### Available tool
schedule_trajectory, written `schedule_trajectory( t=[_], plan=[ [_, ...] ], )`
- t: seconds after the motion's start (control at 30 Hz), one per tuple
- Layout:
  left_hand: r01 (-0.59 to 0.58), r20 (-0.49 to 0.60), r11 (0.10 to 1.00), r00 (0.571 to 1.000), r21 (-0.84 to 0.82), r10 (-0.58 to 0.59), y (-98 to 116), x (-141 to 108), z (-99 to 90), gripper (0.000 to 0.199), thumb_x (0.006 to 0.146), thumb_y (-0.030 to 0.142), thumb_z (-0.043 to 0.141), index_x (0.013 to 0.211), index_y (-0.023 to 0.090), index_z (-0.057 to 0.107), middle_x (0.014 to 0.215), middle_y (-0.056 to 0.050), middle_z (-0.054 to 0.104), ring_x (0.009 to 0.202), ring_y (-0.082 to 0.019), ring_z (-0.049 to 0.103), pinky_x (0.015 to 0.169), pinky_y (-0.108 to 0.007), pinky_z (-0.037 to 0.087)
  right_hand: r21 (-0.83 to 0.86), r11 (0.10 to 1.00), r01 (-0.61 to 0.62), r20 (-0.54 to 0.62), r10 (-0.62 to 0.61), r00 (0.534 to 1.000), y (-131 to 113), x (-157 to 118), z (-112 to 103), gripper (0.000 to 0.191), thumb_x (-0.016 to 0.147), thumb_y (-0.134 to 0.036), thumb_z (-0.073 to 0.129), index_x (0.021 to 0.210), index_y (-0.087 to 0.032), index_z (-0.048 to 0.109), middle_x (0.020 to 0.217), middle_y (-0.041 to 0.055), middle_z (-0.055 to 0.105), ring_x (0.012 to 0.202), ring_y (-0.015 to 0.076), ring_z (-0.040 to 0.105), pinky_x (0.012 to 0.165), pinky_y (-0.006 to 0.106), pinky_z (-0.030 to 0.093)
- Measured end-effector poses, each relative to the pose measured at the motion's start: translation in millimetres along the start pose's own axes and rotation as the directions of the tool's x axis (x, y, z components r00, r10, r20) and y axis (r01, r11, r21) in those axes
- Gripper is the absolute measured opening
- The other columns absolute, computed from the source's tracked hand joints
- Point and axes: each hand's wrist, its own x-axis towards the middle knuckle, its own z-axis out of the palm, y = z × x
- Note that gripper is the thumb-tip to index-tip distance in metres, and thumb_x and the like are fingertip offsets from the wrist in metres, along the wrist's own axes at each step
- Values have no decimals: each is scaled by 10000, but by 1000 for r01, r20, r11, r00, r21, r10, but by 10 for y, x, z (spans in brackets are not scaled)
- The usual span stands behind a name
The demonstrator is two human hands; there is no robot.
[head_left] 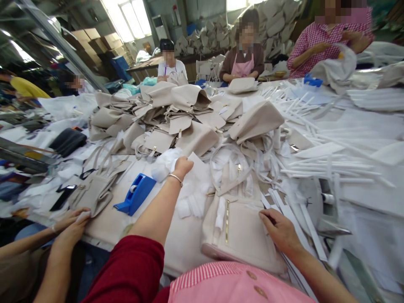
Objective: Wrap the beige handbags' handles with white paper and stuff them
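Observation:
My left hand (184, 167) is stretched forward over the middle of the table, its fingers closed at the corner of a white sheet (198, 167); white wadded paper (166, 163) lies beside it. A beige bag (244, 231) with a gold zipper lies flat right in front of me. My right hand (277, 227) is at the bag's right side, thumb and fingertips together near its upper right edge; what they pinch, if anything, is too small to make out. White wrapping covers part of the bag's straps (232, 168).
A blue tape dispenser (135, 194) stands left of my left arm. Beige bag parts (189, 109) are heaped ahead. White strips (334, 168) and a grey dispenser (318, 202) lie right. A co-worker's hands (71, 223) hold a bag at left; other people sit across the table.

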Motion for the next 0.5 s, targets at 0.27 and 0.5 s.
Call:
schedule_trajectory(
  t=[0.27, 0.5],
  plan=[
    [-75, 413, 871, 858, -486, 305, 472, -1235, 58, 220, 711, 309, 653, 817, 117, 658, 686, -19, 620, 586, -124, 571, 504, -211, 453, 481, 863, -151, 178, 72, 981, -363, 185, -99, 505, 852, -554, 542, 1170, -173, 634, 1023, 95, 702, 796, 202, 640, 568, 278, 481],
    [238, 428, 458, 823, -857, 373, 808, -1954, 835, 398, 652, 350, 788, 939, 98, 672, 801, -55, 670, 653, -126, 593, 617, -231, 476, 456, 875, -160, 179, 86, 980, -450, 150, -167, 354, 750, -514, 648, 793, -165, 691, 631, -4, 629, 558, 141, 530, 490, 244, 391]
  ],
)
